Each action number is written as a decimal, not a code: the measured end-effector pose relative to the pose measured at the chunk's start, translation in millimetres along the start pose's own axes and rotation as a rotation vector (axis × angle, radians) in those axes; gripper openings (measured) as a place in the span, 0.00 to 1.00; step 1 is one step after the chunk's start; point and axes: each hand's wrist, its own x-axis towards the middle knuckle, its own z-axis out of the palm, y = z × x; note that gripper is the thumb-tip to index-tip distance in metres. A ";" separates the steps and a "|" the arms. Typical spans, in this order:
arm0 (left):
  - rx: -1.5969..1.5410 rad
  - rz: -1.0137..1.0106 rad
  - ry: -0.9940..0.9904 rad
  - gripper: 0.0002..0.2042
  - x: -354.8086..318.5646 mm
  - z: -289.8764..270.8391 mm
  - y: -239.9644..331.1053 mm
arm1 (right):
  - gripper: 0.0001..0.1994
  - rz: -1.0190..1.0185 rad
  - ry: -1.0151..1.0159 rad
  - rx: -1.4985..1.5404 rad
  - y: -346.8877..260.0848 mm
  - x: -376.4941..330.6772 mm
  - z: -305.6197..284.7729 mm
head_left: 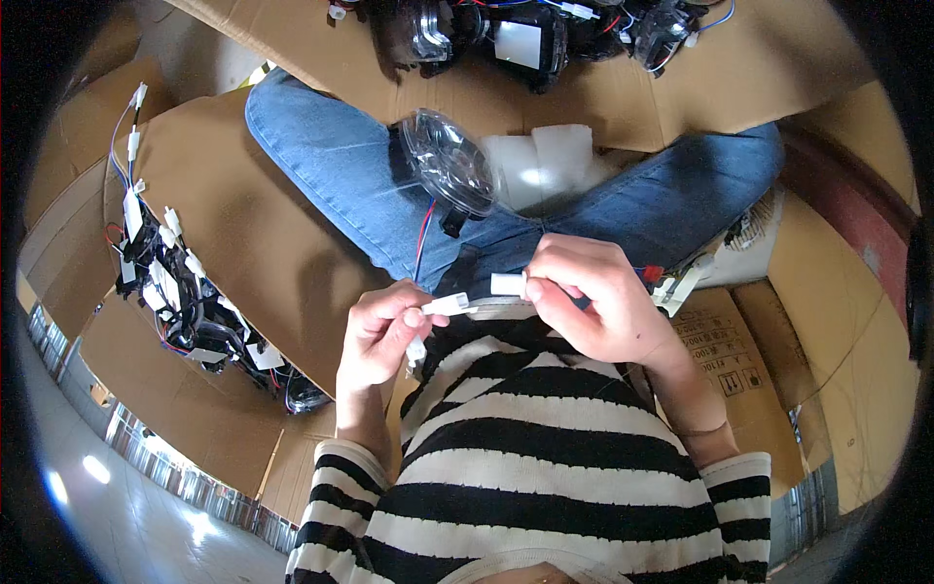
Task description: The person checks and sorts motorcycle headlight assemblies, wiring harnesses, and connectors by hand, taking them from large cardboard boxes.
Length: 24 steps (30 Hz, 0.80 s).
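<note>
L grip [379,326]: pinching white connector [449,304], ctr of frame
R grip [589,297]: pinching white plug [507,283], just R of connector, apart
Risk: tilted ends could jam; a tug on thin red/blue wires [422,238] could tip lamp [448,161]
Lamp: upper ctr, over jeans [321,165]; clear, glossy, rounded lens
Surround: matte brown cardboard [224,195], L side

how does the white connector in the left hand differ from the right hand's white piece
The connector tilts slightly up toward the right; the white piece sits nearly level. The connector looks partly see-through, the white piece more opaque. The connector sits lower in the picture than the white piece. Both are small and whitish.
</note>
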 end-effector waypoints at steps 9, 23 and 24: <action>-0.138 -0.017 -0.153 0.13 3.5 -7.9 -2.5 | 0.03 -0.101 -0.095 -0.037 -1.6 1.9 8.7; 0.136 0.179 -0.215 0.10 18.2 -5.7 23.7 | 0.03 -0.119 -0.077 -0.002 2.8 -4.5 3.3; -0.002 0.214 -0.020 0.10 1.0 -13.4 14.9 | 0.03 -0.126 -0.060 0.084 3.1 -5.1 -0.9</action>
